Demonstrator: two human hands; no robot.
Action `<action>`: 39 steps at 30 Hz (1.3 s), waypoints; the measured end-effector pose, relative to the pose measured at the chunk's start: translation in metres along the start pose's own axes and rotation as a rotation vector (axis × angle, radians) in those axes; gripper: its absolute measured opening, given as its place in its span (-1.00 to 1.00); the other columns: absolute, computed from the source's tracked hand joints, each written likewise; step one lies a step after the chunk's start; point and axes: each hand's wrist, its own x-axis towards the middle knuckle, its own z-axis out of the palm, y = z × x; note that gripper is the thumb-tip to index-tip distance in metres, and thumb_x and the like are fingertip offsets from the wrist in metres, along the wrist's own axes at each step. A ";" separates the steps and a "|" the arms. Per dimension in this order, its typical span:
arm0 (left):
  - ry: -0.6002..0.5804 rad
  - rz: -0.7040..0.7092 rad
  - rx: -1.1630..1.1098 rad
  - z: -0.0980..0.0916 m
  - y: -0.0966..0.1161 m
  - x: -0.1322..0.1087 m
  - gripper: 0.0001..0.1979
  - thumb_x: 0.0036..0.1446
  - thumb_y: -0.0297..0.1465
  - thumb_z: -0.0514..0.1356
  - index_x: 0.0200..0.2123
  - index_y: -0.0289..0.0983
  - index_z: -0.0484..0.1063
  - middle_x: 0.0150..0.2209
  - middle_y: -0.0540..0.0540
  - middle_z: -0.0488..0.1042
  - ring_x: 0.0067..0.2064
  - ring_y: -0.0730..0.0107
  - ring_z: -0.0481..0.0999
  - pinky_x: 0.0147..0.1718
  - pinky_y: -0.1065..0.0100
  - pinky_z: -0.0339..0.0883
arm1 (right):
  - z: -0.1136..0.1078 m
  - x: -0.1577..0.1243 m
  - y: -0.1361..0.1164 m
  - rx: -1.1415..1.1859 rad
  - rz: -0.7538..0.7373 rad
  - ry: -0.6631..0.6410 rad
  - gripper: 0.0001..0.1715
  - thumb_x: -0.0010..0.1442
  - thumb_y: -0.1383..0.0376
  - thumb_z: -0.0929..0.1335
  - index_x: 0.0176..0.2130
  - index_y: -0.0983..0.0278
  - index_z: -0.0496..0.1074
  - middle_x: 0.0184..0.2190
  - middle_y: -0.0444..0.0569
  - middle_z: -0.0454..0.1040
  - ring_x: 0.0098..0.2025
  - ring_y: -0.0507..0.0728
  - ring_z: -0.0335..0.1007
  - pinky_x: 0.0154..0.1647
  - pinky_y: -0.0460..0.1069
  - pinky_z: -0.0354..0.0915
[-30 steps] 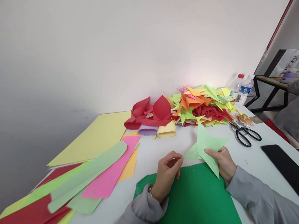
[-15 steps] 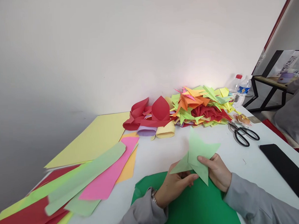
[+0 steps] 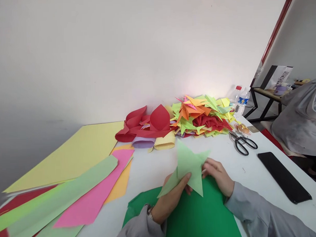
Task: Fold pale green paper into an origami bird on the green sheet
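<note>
A light green folded paper figure (image 3: pixel 187 166) with pointed flaps is held up over a dark green sheet (image 3: pixel 192 217) at the near edge of the white table (image 3: pixel 154 167). My left hand (image 3: pixel 171 197) pinches its lower left flap from beneath. My right hand (image 3: pixel 218 177) grips its right side, fingers curled behind the paper. Both sleeves are grey.
Long coloured sheets (image 3: pixel 72 183) fan out at the left. Rolled red, purple and yellow papers (image 3: pixel 148 127) and a heap of folded figures (image 3: pixel 201 115) lie at the back. Scissors (image 3: pixel 241 143), a black phone (image 3: pixel 283 176) and water bottles (image 3: pixel 240 100) sit at the right. A person in grey (image 3: pixel 300 120) sits beyond.
My hands have come together on the light green figure and lowered it toward me; the left hand went from pinching its tip to holding it from below. The view has swung right.
</note>
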 end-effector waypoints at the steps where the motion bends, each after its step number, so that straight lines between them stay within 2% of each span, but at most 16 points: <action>1: 0.021 -0.014 -0.006 -0.001 0.000 0.000 -0.59 0.07 -0.12 0.23 -0.73 -0.17 0.43 -0.66 -0.05 0.48 -0.52 0.24 0.48 -0.34 0.28 0.38 | -0.009 0.006 0.003 -0.044 -0.018 0.085 -0.43 0.14 -0.14 0.27 -0.14 0.22 0.50 -0.30 0.02 0.56 -0.25 0.21 0.49 -0.29 0.05 0.41; 2: 0.047 -0.033 -0.005 -0.003 0.000 0.000 -0.56 0.09 -0.10 0.21 -0.74 -0.17 0.43 -0.66 -0.06 0.48 -0.51 0.24 0.48 -0.31 0.28 0.38 | -0.020 0.013 0.007 -0.102 -0.035 0.179 -0.42 0.17 -0.12 0.23 -0.09 0.24 0.46 -0.26 0.04 0.54 -0.21 0.21 0.48 -0.22 0.06 0.40; 5: 0.108 -0.138 0.026 -0.008 -0.004 0.002 -0.48 0.12 -0.06 0.15 -0.79 -0.17 0.43 -0.64 -0.09 0.51 -0.46 0.21 0.50 -0.24 0.27 0.37 | -0.062 0.028 0.018 -0.327 -0.065 0.482 -0.41 0.10 -0.05 0.26 -0.05 0.31 0.38 -0.08 0.15 0.46 -0.04 0.27 0.38 0.01 0.14 0.29; 8: 0.099 -0.201 -0.035 -0.011 -0.009 0.006 -0.47 0.12 -0.04 0.15 -0.78 -0.18 0.45 -0.62 -0.10 0.53 -0.43 0.18 0.52 -0.22 0.27 0.36 | -0.107 0.032 0.027 -0.570 -0.051 0.669 -0.40 0.10 0.08 0.22 0.04 0.39 0.31 0.09 0.28 0.31 0.19 0.37 0.13 0.21 0.24 0.05; 10: 0.093 -0.206 -0.097 -0.010 -0.010 0.008 -0.48 0.10 -0.04 0.16 -0.77 -0.20 0.46 -0.62 -0.11 0.53 -0.44 0.20 0.52 -0.22 0.27 0.36 | -0.135 0.029 0.030 -0.731 -0.018 0.687 -0.40 0.05 0.18 0.26 0.04 0.45 0.32 0.15 0.36 0.25 0.27 0.41 0.00 0.28 0.25 -0.09; 11: 0.089 -0.208 -0.120 -0.010 -0.010 0.008 -0.48 0.09 -0.04 0.17 -0.76 -0.22 0.47 -0.62 -0.11 0.53 -0.45 0.22 0.52 -0.23 0.27 0.36 | -0.147 0.027 0.031 -0.804 0.005 0.674 -0.40 0.04 0.21 0.27 0.03 0.47 0.33 0.15 0.39 0.25 0.27 0.43 0.00 0.28 0.25 -0.10; 14: 0.063 -0.213 -0.170 -0.009 -0.011 0.010 -0.47 0.07 -0.02 0.20 -0.74 -0.26 0.48 -0.61 -0.15 0.54 -0.51 0.26 0.49 -0.29 0.29 0.37 | -0.175 0.022 0.030 -0.986 0.086 0.566 -0.46 0.03 0.25 0.28 0.00 0.44 0.38 0.06 0.35 0.38 0.18 0.39 0.21 0.21 0.20 0.07; 18: 0.028 -0.226 -0.226 -0.011 -0.014 0.011 -0.46 0.04 0.01 0.22 -0.73 -0.30 0.50 -0.57 -0.19 0.56 -0.53 0.31 0.48 -0.31 0.32 0.37 | -0.188 0.026 0.022 -1.173 0.217 0.479 -0.46 0.00 0.20 0.33 -0.02 0.36 0.41 -0.06 0.31 0.48 0.04 0.46 0.36 0.07 0.28 0.16; 22: 0.038 -0.205 -0.298 -0.013 -0.017 0.015 -0.46 0.03 0.00 0.24 -0.74 -0.32 0.47 -0.64 -0.17 0.51 -0.60 0.38 0.41 -0.42 0.34 0.34 | -0.183 0.037 0.008 -1.271 0.270 0.430 -0.39 -0.07 0.25 0.37 0.02 0.30 0.38 -0.09 0.26 0.50 0.00 0.43 0.41 -0.01 0.22 0.18; 25: 0.059 -0.178 -0.365 -0.016 -0.016 0.017 -0.49 0.00 -0.02 0.26 -0.70 -0.33 0.46 -0.65 -0.14 0.49 -0.61 0.38 0.40 -0.47 0.35 0.32 | -0.177 0.039 -0.002 -1.270 0.315 0.460 -0.34 -0.15 0.23 0.39 0.01 0.31 0.37 -0.12 0.27 0.51 -0.06 0.43 0.45 -0.10 0.20 0.23; 27: 0.072 -0.168 -0.411 -0.018 -0.016 0.019 -0.51 -0.02 -0.02 0.28 -0.68 -0.34 0.46 -0.64 -0.15 0.50 -0.60 0.39 0.40 -0.47 0.36 0.31 | -0.171 0.033 -0.007 -1.231 0.325 0.486 -0.36 -0.16 0.18 0.39 -0.04 0.31 0.38 -0.13 0.27 0.51 -0.09 0.43 0.45 -0.15 0.18 0.25; 31: 0.095 -0.162 -0.509 -0.020 -0.019 0.023 -0.52 -0.04 -0.02 0.31 -0.64 -0.36 0.46 -0.59 -0.17 0.53 -0.59 0.42 0.40 -0.48 0.37 0.31 | -0.151 0.008 -0.013 -1.054 0.321 0.487 -0.48 -0.07 -0.01 0.34 -0.22 0.30 0.44 -0.37 0.17 0.53 -0.29 0.37 0.48 -0.31 0.14 0.27; 35: 0.116 -0.173 -0.610 -0.020 -0.020 0.027 -0.59 0.02 -0.11 0.31 -0.61 -0.34 0.42 -0.61 -0.14 0.51 -0.59 0.43 0.41 -0.50 0.40 0.33 | -0.105 -0.018 -0.011 -0.734 0.187 0.253 -0.54 -0.04 -0.07 0.34 -0.36 0.26 0.46 -0.50 -0.03 0.49 -0.45 0.16 0.40 -0.45 -0.01 0.25; 37: 0.130 -0.182 -0.659 -0.022 -0.019 0.029 -0.65 0.07 -0.17 0.29 -0.57 -0.32 0.40 -0.63 -0.11 0.49 -0.58 0.42 0.42 -0.52 0.41 0.33 | -0.075 -0.022 -0.007 -0.153 0.180 -0.032 -0.59 -0.08 0.01 0.42 -0.41 0.31 0.46 -0.55 -0.04 0.46 -0.56 0.07 0.31 -0.54 -0.05 0.18; 38: 0.140 -0.183 -0.682 -0.023 -0.017 0.030 -0.68 0.09 -0.20 0.28 -0.54 -0.32 0.40 -0.64 -0.09 0.48 -0.58 0.42 0.42 -0.53 0.41 0.33 | -0.060 -0.021 -0.005 0.072 0.249 -0.147 -0.58 -0.18 0.02 0.45 -0.45 0.32 0.45 -0.58 -0.02 0.46 -0.64 0.05 0.26 -0.63 -0.07 0.11; 39: 0.153 -0.183 -0.704 -0.025 -0.016 0.030 -0.71 0.11 -0.22 0.27 -0.51 -0.31 0.39 -0.64 -0.07 0.47 -0.58 0.42 0.43 -0.54 0.42 0.33 | -0.045 -0.020 -0.003 0.126 0.276 -0.189 -0.58 -0.17 0.03 0.44 -0.44 0.32 0.46 -0.57 -0.01 0.48 -0.66 0.05 0.27 -0.65 -0.08 0.10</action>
